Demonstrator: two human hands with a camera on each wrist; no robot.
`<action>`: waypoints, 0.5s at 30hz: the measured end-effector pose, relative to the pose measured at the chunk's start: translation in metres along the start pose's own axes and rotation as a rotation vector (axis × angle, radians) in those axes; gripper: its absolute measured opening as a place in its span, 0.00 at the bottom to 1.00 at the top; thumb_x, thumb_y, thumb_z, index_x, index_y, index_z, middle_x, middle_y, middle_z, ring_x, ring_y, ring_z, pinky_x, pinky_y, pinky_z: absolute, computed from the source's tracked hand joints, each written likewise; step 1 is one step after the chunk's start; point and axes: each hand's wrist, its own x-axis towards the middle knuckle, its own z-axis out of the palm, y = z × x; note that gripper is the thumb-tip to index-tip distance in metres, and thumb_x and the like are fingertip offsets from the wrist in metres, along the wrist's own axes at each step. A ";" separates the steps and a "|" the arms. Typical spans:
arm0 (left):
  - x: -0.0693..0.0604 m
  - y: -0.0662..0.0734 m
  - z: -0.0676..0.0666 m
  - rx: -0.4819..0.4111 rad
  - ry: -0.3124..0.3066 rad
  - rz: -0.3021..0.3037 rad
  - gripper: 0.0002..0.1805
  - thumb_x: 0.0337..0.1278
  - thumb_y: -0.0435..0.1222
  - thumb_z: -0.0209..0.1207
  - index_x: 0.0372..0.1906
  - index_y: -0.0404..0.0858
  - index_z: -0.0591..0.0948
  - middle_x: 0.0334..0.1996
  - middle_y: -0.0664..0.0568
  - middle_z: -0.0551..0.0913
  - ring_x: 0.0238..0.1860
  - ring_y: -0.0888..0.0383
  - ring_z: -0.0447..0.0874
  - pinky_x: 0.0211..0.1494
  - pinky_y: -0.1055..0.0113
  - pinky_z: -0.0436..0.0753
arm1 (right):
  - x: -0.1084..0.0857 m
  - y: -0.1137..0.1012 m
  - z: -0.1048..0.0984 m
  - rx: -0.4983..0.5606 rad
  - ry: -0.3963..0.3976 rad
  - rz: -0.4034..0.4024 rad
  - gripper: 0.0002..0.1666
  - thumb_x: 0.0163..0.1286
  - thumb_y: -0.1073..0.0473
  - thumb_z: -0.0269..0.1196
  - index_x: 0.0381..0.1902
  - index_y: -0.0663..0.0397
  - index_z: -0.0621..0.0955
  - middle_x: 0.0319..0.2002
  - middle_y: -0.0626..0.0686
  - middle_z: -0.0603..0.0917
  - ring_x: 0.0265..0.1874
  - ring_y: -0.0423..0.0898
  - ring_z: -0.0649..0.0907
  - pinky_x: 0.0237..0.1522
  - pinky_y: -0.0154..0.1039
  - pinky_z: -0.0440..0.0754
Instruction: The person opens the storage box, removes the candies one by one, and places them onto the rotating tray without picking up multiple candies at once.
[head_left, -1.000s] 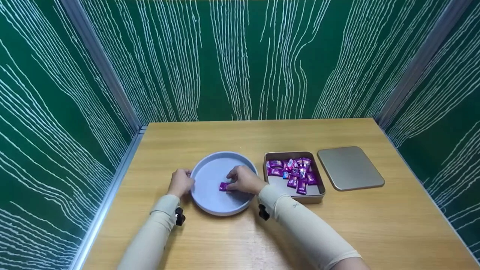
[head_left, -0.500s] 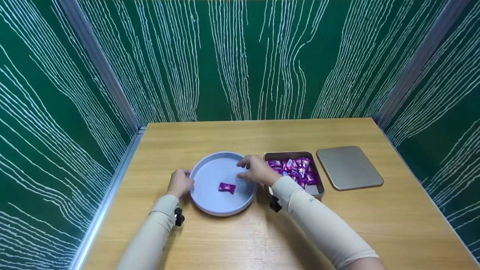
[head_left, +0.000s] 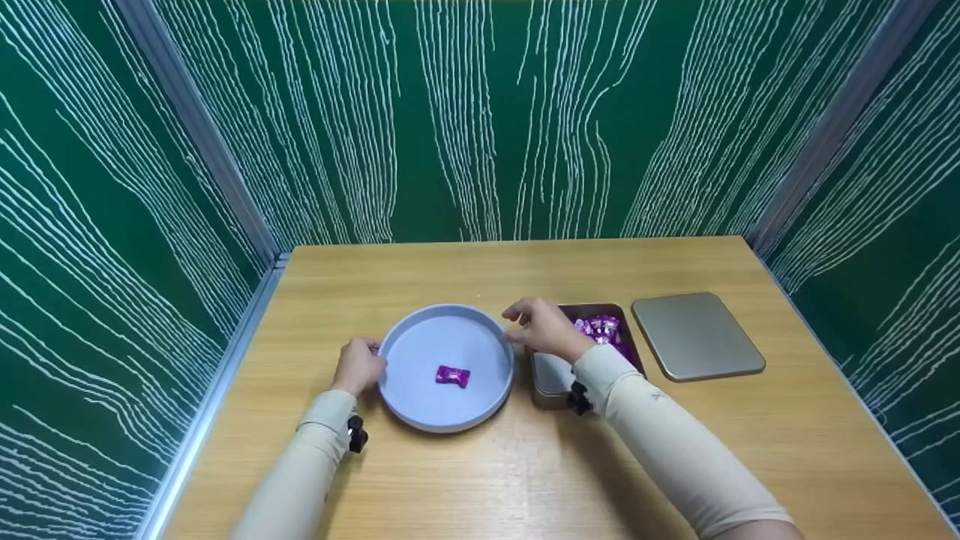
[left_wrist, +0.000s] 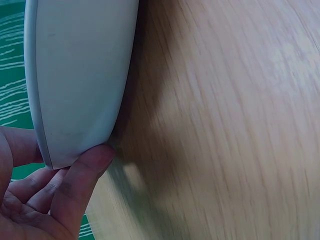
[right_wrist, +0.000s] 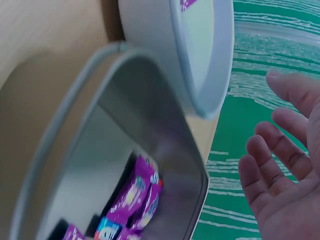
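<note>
A round, pale blue-grey dish [head_left: 418, 345] with a low wall stands on the table, one purple wrapped candy [head_left: 453, 376] lying inside. My left hand [head_left: 358, 366] grips the dish's left edge; in the left wrist view a fingertip [left_wrist: 97, 157] presses its outer wall. Between the dish and a square metal tin [head_left: 553, 375], my right hand [head_left: 546, 327] hovers over the tin's left side, fingers loosely bent and holding nothing. Several purple candies [head_left: 602, 328] lie in the tin, partly hidden by that hand and sleeve. The right wrist view shows candies [right_wrist: 132, 195] on its floor.
To the right of the tin lies its flat square metal lid [head_left: 697, 335]. A wooden table [head_left: 465, 274] bears everything. Green panels with white wavy lines [head_left: 450, 120] and metal posts [head_left: 217, 135] enclose it at the back and sides.
My right hand has let go of the candy in the dish and moved right, from the dish to above the tin. My left hand has stayed at the dish's edge.
</note>
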 end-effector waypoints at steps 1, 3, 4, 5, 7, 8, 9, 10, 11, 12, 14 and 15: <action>0.000 0.000 0.000 -0.001 -0.001 -0.002 0.21 0.58 0.24 0.57 0.56 0.25 0.87 0.42 0.37 0.90 0.38 0.51 0.87 0.35 0.69 0.86 | -0.001 0.002 -0.002 0.001 0.002 0.001 0.22 0.69 0.61 0.76 0.58 0.64 0.88 0.52 0.63 0.89 0.50 0.58 0.86 0.46 0.46 0.91; 0.000 0.000 -0.001 -0.002 -0.006 -0.007 0.21 0.59 0.24 0.57 0.56 0.24 0.87 0.42 0.37 0.90 0.38 0.51 0.87 0.34 0.69 0.85 | -0.002 0.007 -0.006 0.010 0.005 0.006 0.22 0.69 0.61 0.76 0.59 0.64 0.87 0.52 0.63 0.89 0.49 0.58 0.86 0.46 0.46 0.91; 0.000 0.000 -0.001 -0.002 -0.007 -0.005 0.21 0.59 0.23 0.57 0.56 0.24 0.87 0.42 0.36 0.90 0.38 0.51 0.87 0.34 0.69 0.85 | -0.003 0.010 -0.009 0.011 0.007 0.004 0.23 0.69 0.61 0.76 0.59 0.64 0.87 0.52 0.63 0.90 0.49 0.58 0.87 0.47 0.46 0.91; 0.000 0.000 -0.001 -0.002 -0.010 -0.007 0.21 0.59 0.23 0.57 0.56 0.24 0.87 0.43 0.36 0.90 0.38 0.51 0.87 0.33 0.69 0.86 | -0.004 0.012 -0.011 0.015 0.006 0.004 0.23 0.69 0.61 0.75 0.59 0.64 0.87 0.52 0.64 0.90 0.48 0.57 0.87 0.48 0.46 0.91; 0.000 0.001 -0.002 -0.004 -0.015 -0.010 0.21 0.60 0.23 0.57 0.57 0.24 0.87 0.43 0.35 0.90 0.38 0.51 0.87 0.33 0.68 0.86 | -0.005 0.018 -0.015 0.024 0.004 0.004 0.23 0.68 0.62 0.75 0.59 0.64 0.87 0.51 0.64 0.90 0.48 0.56 0.88 0.52 0.47 0.91; 0.000 0.001 -0.002 -0.005 -0.018 -0.010 0.21 0.60 0.23 0.57 0.57 0.24 0.87 0.44 0.35 0.90 0.39 0.51 0.88 0.34 0.68 0.87 | -0.005 0.021 -0.017 0.031 0.003 0.010 0.23 0.68 0.62 0.75 0.60 0.64 0.87 0.51 0.64 0.90 0.48 0.55 0.88 0.53 0.48 0.91; 0.000 0.001 -0.002 -0.006 -0.020 -0.011 0.21 0.60 0.23 0.57 0.58 0.24 0.86 0.44 0.35 0.90 0.39 0.50 0.88 0.34 0.67 0.88 | -0.006 0.024 -0.018 0.037 0.003 0.015 0.23 0.68 0.62 0.76 0.60 0.63 0.87 0.50 0.63 0.90 0.47 0.54 0.88 0.54 0.49 0.91; 0.000 0.001 -0.002 -0.006 -0.022 -0.010 0.21 0.60 0.23 0.57 0.58 0.24 0.86 0.45 0.34 0.90 0.39 0.50 0.88 0.35 0.67 0.89 | -0.006 0.027 -0.020 0.038 0.003 0.013 0.23 0.68 0.62 0.75 0.60 0.64 0.87 0.50 0.63 0.91 0.48 0.55 0.89 0.55 0.51 0.91; 0.000 0.002 -0.002 -0.007 -0.023 -0.012 0.22 0.60 0.23 0.57 0.58 0.24 0.86 0.46 0.34 0.90 0.40 0.50 0.88 0.36 0.66 0.90 | -0.007 0.029 -0.021 0.040 0.004 0.010 0.23 0.68 0.62 0.75 0.59 0.65 0.87 0.50 0.64 0.91 0.48 0.56 0.89 0.56 0.52 0.91; -0.001 0.002 -0.002 -0.007 -0.024 -0.011 0.22 0.60 0.23 0.57 0.59 0.24 0.86 0.46 0.34 0.90 0.41 0.49 0.89 0.36 0.65 0.91 | -0.007 0.032 -0.022 0.037 0.008 0.007 0.23 0.68 0.63 0.75 0.59 0.65 0.87 0.50 0.63 0.91 0.49 0.56 0.89 0.57 0.53 0.91; -0.001 0.002 -0.002 -0.006 -0.025 -0.011 0.22 0.61 0.24 0.57 0.59 0.24 0.86 0.47 0.33 0.90 0.41 0.49 0.89 0.38 0.64 0.92 | -0.007 0.038 -0.023 0.030 0.016 0.003 0.23 0.68 0.63 0.75 0.59 0.66 0.87 0.51 0.64 0.91 0.50 0.59 0.90 0.59 0.55 0.90; -0.001 0.002 -0.002 -0.006 -0.026 -0.011 0.21 0.61 0.24 0.57 0.58 0.24 0.86 0.47 0.33 0.90 0.41 0.49 0.89 0.37 0.64 0.92 | -0.007 0.040 -0.024 0.022 0.021 -0.002 0.22 0.68 0.63 0.76 0.58 0.67 0.87 0.51 0.64 0.91 0.51 0.61 0.90 0.59 0.57 0.90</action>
